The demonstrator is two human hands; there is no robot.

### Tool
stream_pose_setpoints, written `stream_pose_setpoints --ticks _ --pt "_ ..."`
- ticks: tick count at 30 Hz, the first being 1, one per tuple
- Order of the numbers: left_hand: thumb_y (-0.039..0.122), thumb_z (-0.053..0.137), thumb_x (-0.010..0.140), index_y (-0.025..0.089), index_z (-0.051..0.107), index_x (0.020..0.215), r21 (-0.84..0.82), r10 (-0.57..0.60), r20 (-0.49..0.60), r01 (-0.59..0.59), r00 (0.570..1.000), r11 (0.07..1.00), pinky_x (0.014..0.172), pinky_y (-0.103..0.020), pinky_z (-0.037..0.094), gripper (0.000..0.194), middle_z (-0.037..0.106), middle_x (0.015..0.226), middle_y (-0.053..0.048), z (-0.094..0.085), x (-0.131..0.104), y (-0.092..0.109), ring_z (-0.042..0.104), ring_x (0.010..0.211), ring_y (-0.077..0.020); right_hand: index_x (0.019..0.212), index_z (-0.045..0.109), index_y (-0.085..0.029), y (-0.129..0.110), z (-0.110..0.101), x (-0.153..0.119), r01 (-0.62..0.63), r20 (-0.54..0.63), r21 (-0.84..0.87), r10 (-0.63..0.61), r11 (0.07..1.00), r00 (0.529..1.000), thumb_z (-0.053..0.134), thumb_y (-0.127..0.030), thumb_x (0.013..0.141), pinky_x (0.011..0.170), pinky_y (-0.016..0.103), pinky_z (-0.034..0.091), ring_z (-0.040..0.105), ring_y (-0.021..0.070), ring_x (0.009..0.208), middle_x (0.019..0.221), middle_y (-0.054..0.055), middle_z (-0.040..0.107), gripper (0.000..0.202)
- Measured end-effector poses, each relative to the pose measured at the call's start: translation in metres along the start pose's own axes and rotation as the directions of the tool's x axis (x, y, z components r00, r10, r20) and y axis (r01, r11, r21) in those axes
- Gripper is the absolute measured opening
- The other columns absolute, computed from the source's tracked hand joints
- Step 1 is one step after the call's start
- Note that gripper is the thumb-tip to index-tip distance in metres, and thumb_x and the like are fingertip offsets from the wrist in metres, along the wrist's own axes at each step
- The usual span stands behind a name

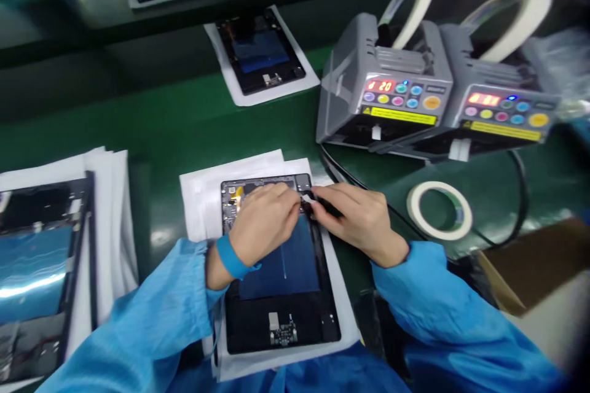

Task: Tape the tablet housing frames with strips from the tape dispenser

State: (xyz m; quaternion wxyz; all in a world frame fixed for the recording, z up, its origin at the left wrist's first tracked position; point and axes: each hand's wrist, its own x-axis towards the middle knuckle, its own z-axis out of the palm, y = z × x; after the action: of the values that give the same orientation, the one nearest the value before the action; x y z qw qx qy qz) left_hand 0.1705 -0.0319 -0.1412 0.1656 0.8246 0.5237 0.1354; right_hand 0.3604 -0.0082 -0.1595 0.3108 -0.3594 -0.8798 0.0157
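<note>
An opened tablet (286, 282) with a blue battery area lies on white sheets (203, 196) in front of me. Over its upper part is my left hand (267, 215), with a blue wrist strap, its fingers pinched near the upper right corner; what they hold is hidden. My right hand (354, 215) comes in from the right and pinches a small white tape piece (308, 199) between thumb and forefinger. Both sets of fingertips nearly meet above that corner.
Two grey tape dispensers (391, 80) stand at the back right, cables in front. A tape roll (440, 210) and cardboard box (534, 264) lie right. More tablets lie on the left (37, 270) and at the back (262, 49), with others on a raised shelf (92, 67).
</note>
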Motion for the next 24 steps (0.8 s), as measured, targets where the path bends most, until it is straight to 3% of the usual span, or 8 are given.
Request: stream_pose_setpoints --ticks 5,24 --pt "0.02 0.046 0.09 0.017 0.06 0.084 -0.01 0.002 -0.001 -0.002 1.0 1.0 0.075 -0.034 0.046 0.015 0.059 0.081 -0.003 -0.0004 0.0031 -0.001 0.057 0.079 -0.019 0.096 0.066 -0.013 -0.0028 0.002 0.0039 -0.066 0.018 -0.066 0.067 0.996 0.998 0.058 -0.02 0.086 0.06 0.025 0.046 0.065 0.0136 0.069 0.083 0.003 0.07 0.014" --pt "0.019 0.047 0.09 0.017 0.059 0.08 -0.055 0.002 -0.025 -0.003 1.0 0.998 0.071 -0.033 0.047 0.016 0.059 0.076 -0.003 -0.0022 0.008 -0.0015 0.056 0.073 -0.0178 0.089 0.066 -0.016 0.001 0.0021 0.0069 -0.09 0.076 -0.059 0.095 0.994 0.993 0.055 -0.02 0.087 0.059 0.023 0.044 0.063 0.0112 0.067 0.079 0.002 0.069 0.012"
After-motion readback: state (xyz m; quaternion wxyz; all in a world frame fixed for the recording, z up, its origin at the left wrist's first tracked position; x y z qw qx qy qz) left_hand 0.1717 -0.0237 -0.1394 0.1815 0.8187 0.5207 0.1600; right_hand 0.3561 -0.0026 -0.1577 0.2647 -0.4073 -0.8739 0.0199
